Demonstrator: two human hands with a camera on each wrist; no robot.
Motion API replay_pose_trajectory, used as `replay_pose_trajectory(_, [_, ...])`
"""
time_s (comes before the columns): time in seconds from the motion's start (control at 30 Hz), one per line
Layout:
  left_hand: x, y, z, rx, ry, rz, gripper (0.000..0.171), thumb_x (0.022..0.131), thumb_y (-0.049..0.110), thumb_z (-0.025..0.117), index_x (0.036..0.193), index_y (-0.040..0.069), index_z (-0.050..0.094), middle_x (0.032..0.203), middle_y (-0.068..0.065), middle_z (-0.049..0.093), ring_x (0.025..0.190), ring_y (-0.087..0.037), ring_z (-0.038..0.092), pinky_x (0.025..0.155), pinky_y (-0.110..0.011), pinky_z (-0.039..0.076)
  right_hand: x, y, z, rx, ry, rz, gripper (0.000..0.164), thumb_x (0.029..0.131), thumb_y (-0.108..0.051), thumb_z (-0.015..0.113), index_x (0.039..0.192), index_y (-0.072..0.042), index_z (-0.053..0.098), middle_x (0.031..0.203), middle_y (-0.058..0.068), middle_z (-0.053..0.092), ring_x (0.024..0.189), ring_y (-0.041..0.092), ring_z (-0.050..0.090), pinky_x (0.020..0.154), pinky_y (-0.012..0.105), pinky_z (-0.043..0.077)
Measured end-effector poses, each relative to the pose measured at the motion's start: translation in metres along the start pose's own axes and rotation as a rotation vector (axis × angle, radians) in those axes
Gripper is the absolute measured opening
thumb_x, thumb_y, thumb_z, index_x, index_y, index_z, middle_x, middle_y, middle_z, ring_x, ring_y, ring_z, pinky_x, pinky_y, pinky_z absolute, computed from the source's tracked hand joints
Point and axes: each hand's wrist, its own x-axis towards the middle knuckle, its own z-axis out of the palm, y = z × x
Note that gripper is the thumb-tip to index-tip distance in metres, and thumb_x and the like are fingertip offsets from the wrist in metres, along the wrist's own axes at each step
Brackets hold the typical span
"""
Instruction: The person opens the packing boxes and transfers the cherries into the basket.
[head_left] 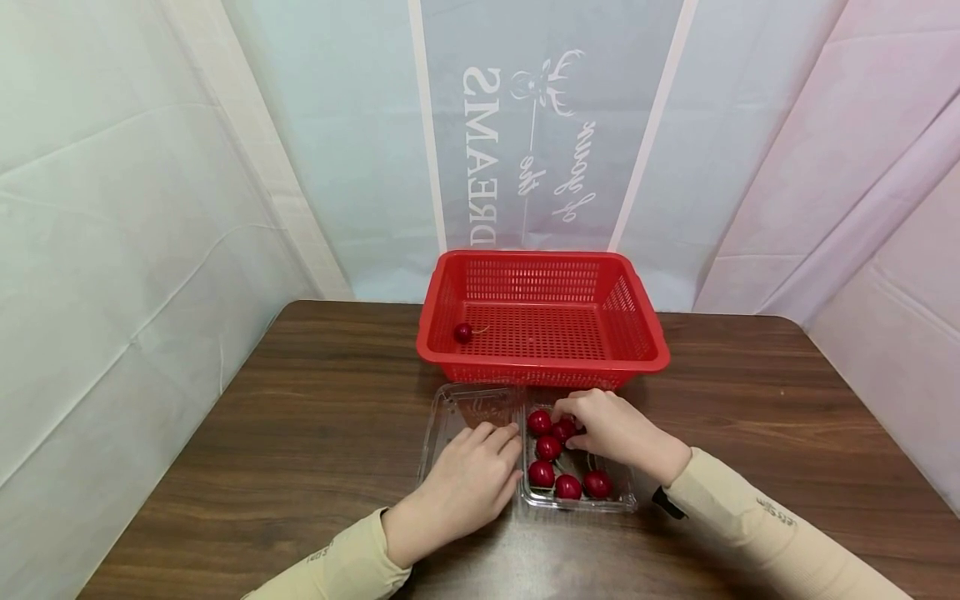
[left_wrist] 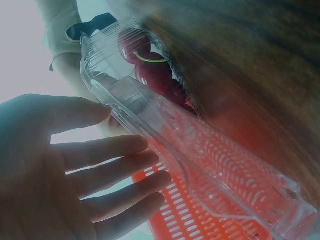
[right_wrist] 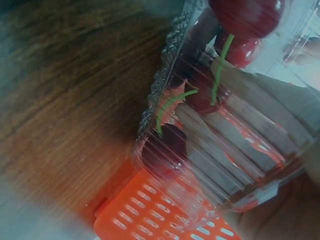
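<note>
A clear plastic clamshell box (head_left: 619,500) lies unfolded on the table, with several dark red cherries (head_left: 567,487) in its right half. My right hand (head_left: 611,425) reaches into that half from the right, and its thumb and fingers pinch a cherry (head_left: 564,430) near the back. Through the clear wall, the right wrist view shows this cherry (right_wrist: 204,92) between the fingers, with green stems about it. My left hand (head_left: 468,479) lies over the box's lid (head_left: 444,417), fingers extended toward the hinge. The left wrist view shows these fingers straight and spread, holding nothing.
Just behind the box stands a red slotted plastic basket (head_left: 543,364); a single cherry with a stem (head_left: 463,333) lies at its left. The brown wooden table (head_left: 300,417) extends to both sides. Pale fabric (head_left: 360,125) hangs behind and beside it.
</note>
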Motion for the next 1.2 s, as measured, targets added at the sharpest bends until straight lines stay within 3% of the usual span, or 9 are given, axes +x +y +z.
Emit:
replay_pose_trajectory(0.37, [0.0,0.0,-0.001,-0.009,-0.009,0.0,0.028,0.086,0.034,0.062,0.105,0.013,0.067,0.118,-0.002,0.065,0.097,-0.017,0.059,0.072,-0.03,0.048,-0.003,-0.002,-0.008,-0.008,-0.009,-0.001,0.029,0.067,-0.011,0.084,0.093,-0.011,0.071,0.085,-0.001,0.07,0.076,0.01,0.065,0.067,0.029,0.055])
replay_pose_trajectory(1.2, [0.0,0.0,-0.002,-0.006,-0.023,-0.002,0.03,0.087,0.035,0.061,0.106,0.013,0.066,0.119,-0.002,0.065,0.098,-0.017,0.059,0.073,-0.03,0.049,-0.007,-0.015,-0.039,-0.047,0.101,-0.031,0.031,0.067,-0.009,0.084,0.093,-0.01,0.068,0.084,-0.002,0.068,0.074,0.008,0.064,0.065,0.027,0.053])
